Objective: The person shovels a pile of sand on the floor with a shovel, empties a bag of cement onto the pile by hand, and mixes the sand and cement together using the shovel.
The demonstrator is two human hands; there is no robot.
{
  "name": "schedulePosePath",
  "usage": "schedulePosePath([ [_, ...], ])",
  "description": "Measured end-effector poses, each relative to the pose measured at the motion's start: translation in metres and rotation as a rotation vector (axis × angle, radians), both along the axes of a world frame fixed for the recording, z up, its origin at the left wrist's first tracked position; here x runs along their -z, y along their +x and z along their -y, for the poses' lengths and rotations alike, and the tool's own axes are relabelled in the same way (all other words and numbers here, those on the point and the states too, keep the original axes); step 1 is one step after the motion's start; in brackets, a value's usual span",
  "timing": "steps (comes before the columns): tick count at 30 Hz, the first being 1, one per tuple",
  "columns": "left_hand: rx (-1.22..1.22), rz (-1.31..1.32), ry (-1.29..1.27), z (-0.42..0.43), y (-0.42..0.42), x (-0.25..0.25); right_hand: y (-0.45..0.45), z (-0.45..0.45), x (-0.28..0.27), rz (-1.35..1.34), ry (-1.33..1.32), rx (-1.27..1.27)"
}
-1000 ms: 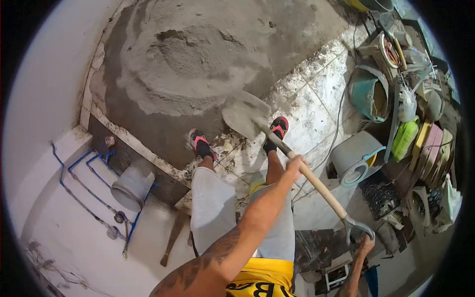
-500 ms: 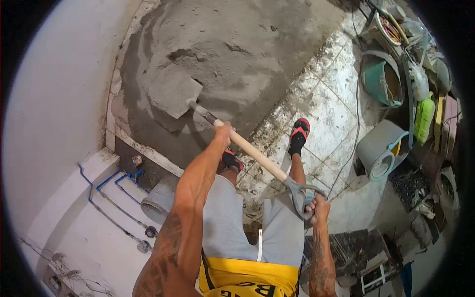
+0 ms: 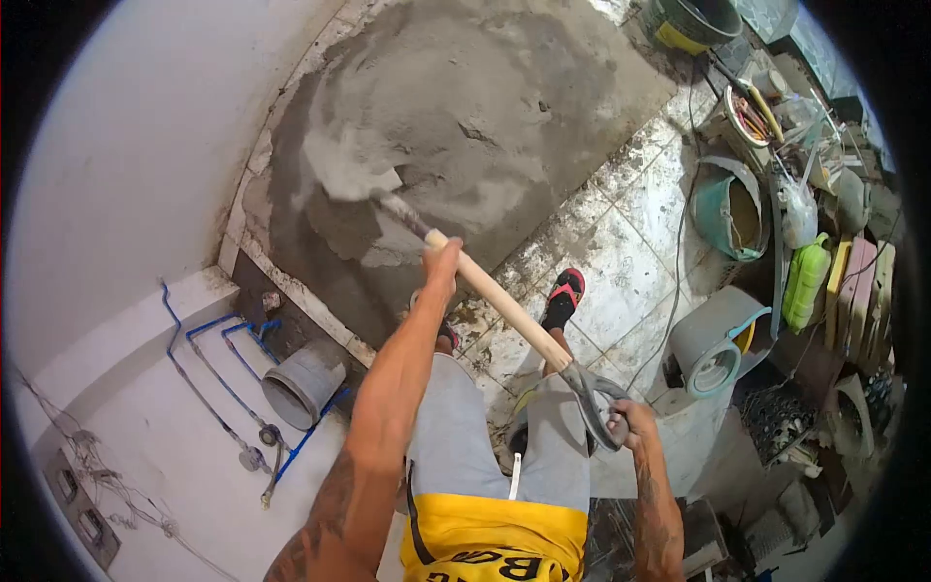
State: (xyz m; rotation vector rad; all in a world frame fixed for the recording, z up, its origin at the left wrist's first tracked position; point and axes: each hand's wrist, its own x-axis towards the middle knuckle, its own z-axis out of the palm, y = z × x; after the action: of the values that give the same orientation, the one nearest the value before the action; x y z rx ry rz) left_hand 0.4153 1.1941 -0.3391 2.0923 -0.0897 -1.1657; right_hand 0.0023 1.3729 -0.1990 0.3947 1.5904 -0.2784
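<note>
A long-handled shovel [image 3: 504,306] slants from upper left to lower right in front of my body. My left hand [image 3: 442,262] is wrapped round the wooden shaft near its metal socket. At the other end, my right hand [image 3: 632,423] grips the dark D-shaped handle. The blade, at the left side of the grey powdery heap [image 3: 436,107], is mostly covered by loose grey material, and only a pale corner of it shows. Around the heap lies a darker, damp-looking layer on the floor.
Right of the tiled floor [image 3: 621,262] stand a teal bucket [image 3: 716,211], a grey bucket [image 3: 713,339] and piled tools. A black bucket [image 3: 693,19] is at the top. Lower left are blue pipes [image 3: 225,388] and a grey pail [image 3: 305,383]. A cable crosses the tiles.
The shovel swung from the tiles by my feet to the left side of the heap, carried by both hands. Since half a second ago, material has spread over the blade and the view has shifted.
</note>
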Motion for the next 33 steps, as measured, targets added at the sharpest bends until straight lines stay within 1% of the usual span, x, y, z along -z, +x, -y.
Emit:
schedulePosePath([
  [1, -0.127, -0.148, -0.100, -0.009, -0.010, -0.013, -0.003, 0.012, -0.018, -0.067, -0.140, 0.029],
  [4, -0.450, -0.509, -0.118, -0.046, -0.031, -0.008, -0.013, 0.031, -0.060, -0.269, -0.322, -0.003],
  [7, -0.560, -0.531, -0.037, -0.090, -0.068, 0.010, -0.042, 0.007, -0.075, -0.443, -0.401, -0.061],
  [8, -0.681, -0.549, -0.003, -0.102, -0.086, 0.005, -0.045, 0.005, -0.086, -0.518, -0.424, -0.136],
  [9, -0.640, -0.659, 0.036, -0.133, -0.099, 0.033, -0.040, 0.008, -0.101, -0.598, -0.383, -0.179],
  [11, -0.754, -0.757, 0.097, -0.181, -0.142, 0.062, -0.066, -0.027, -0.107, -0.681, -0.331, -0.206],
  [13, -0.801, -0.849, 0.241, -0.205, -0.180, 0.067, -0.089, -0.064, -0.118, -0.779, -0.346, -0.273],
  [14, -0.814, -0.883, 0.192, -0.210, -0.195, 0.059, -0.088, -0.072, -0.127, -0.851, -0.387, -0.287],
  [15, -0.856, -0.951, 0.255, -0.215, -0.207, 0.063, -0.091, -0.083, -0.138, -0.848, -0.375, -0.282],
  [16, -0.771, -0.924, 0.269, -0.210, -0.212, 0.056, -0.093, -0.088, -0.140, -0.846, -0.374, -0.274],
  [18, -0.764, -0.961, 0.259, -0.224, -0.217, 0.072, -0.076, -0.086, -0.136, -0.943, -0.334, -0.341],
  [19, -0.793, -0.989, 0.254, -0.221, -0.203, 0.066, -0.062, -0.084, -0.137, -0.984, -0.307, -0.373],
  [20, -0.805, -1.016, 0.225, -0.215, -0.187, 0.076, -0.045, -0.083, -0.126, -0.925, -0.315, -0.360],
  [21, -0.758, -1.026, 0.168, -0.222, -0.168, 0.099, -0.027, -0.080, -0.113, -0.869, -0.331, -0.342],
  [22, -0.667, -0.950, 0.122, -0.214, -0.137, 0.102, -0.013, -0.080, -0.103, -0.811, -0.342, -0.329],
  [23, -0.595, -0.878, 0.123, -0.214, -0.107, 0.128, -0.001, -0.089, -0.081, -0.784, -0.346, -0.312],
  [24, -0.592, -0.783, 0.145, -0.187, -0.067, 0.118, 0.012, -0.102, -0.049, -0.759, -0.355, -0.290],
  [26, -0.545, -0.656, 0.042, -0.173, 0.005, 0.171, 0.052, -0.106, 0.017, -0.717, -0.102, -0.187],
  [27, -0.486, -0.803, -0.006, -0.153, 0.049, 0.176, 0.085, -0.085, 0.032, -0.612, -0.157, -0.160],
  [28, -0.471, -0.666, 0.078, -0.131, 0.071, 0.180, 0.120, -0.062, 0.048, -0.506, -0.215, -0.128],
  [29, -0.452, -0.533, 0.171, -0.109, 0.093, 0.184, 0.144, -0.049, 0.065, -0.500, -0.240, -0.079],
  [30, -0.392, -0.441, 0.186, -0.093, 0.104, 0.183, 0.158, -0.036, 0.075, -0.498, -0.266, -0.037],
  [32, -0.403, -0.361, 0.146, -0.072, 0.107, 0.185, 0.158, -0.020, 0.079, -0.423, -0.346, 0.015],
  [33, -0.391, -0.348, 0.170, -0.066, 0.104, 0.182, 0.155, -0.014, 0.074, -0.384, -0.386, 0.032],
])
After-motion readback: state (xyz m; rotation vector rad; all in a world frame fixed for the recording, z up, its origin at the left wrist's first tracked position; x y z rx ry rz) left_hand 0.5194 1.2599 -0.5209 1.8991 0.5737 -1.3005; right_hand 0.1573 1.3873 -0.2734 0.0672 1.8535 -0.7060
